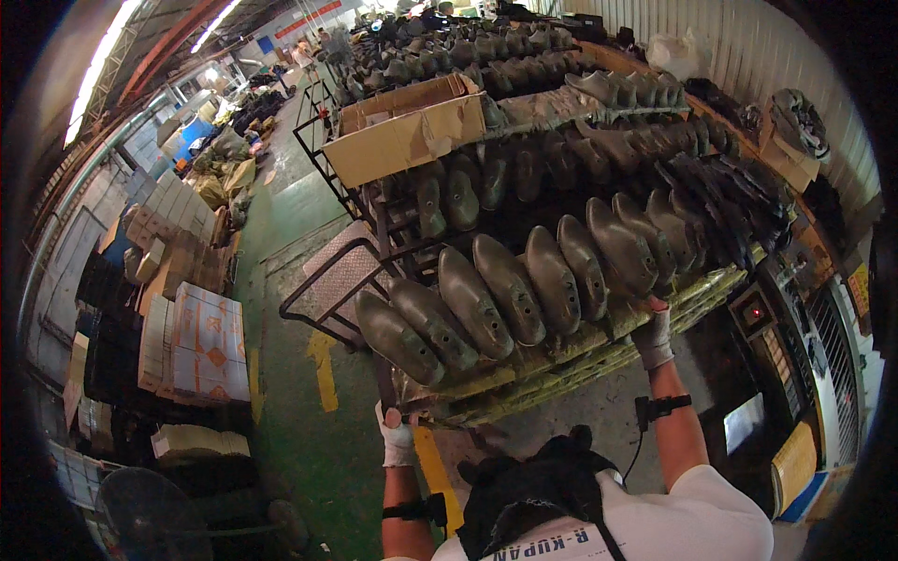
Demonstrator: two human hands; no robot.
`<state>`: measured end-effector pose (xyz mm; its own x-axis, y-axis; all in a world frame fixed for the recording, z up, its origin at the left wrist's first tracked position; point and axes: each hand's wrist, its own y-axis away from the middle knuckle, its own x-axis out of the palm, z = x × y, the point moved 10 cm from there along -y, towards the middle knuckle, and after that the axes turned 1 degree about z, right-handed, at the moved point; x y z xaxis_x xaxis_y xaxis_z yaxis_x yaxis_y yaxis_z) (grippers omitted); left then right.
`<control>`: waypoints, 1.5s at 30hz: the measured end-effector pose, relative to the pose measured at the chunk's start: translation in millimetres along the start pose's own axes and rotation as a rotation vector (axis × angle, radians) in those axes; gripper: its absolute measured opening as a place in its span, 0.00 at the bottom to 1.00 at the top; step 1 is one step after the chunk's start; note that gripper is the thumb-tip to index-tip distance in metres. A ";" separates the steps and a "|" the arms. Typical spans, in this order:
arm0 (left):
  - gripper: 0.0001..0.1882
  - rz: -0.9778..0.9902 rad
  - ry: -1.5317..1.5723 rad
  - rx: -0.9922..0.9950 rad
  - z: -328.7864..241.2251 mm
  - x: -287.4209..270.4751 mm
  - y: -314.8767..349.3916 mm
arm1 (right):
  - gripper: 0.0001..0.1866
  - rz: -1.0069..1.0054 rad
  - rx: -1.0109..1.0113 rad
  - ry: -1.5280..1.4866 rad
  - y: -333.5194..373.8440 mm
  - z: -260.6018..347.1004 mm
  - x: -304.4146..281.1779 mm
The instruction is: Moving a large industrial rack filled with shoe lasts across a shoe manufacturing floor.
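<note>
A row of several dark grey-green shoe lasts [510,290], each with a small hole in it, stands along a board with a yellow-green covering [524,372]. My left hand [396,438], in a white glove with the thumb bare, is closed on the board's near left corner. Farther right, my right hand [654,338], gloved the same way, grips the board's near edge with its thumb on top. The fingers of both hands are partly hidden under the board. More layers with the same yellow-green look show below its near edge.
A cardboard box [412,140] sits on a black metal rack beyond the lasts. A black tubular cart handle [323,280] juts out at left. Dark flat pieces [725,206] lie at the board's right end. Stacked cartons [208,346] and a fan [154,514] stand at left.
</note>
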<state>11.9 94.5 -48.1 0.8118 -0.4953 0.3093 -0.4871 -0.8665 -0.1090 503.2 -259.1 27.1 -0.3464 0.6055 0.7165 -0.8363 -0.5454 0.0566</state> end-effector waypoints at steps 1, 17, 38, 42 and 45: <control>0.29 -0.023 -0.069 0.005 -1.4 2.6 -1.3 | 0.26 -0.006 -0.026 0.032 -4.6 2.0 -17.9; 0.24 0.067 0.239 -0.148 3.7 13.6 -0.8 | 0.30 0.077 -0.038 -0.019 -7.1 2.1 -11.5; 0.20 -0.077 0.142 0.010 -37.2 46.3 -8.0 | 0.29 0.093 -0.034 -0.056 2.7 9.3 11.5; 0.20 -0.273 0.332 -0.126 7.1 3.3 -7.9 | 0.29 0.004 0.017 -0.026 1.5 2.4 2.0; 0.21 -0.327 0.296 -0.147 11.8 -2.2 -5.0 | 0.29 0.034 -0.056 0.062 5.0 11.8 10.6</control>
<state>16.3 99.2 -59.5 0.8140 -0.1404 0.5637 -0.2790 -0.9456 0.1673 500.3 -262.3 43.2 -0.3992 0.6228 0.6729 -0.8454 -0.5342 -0.0071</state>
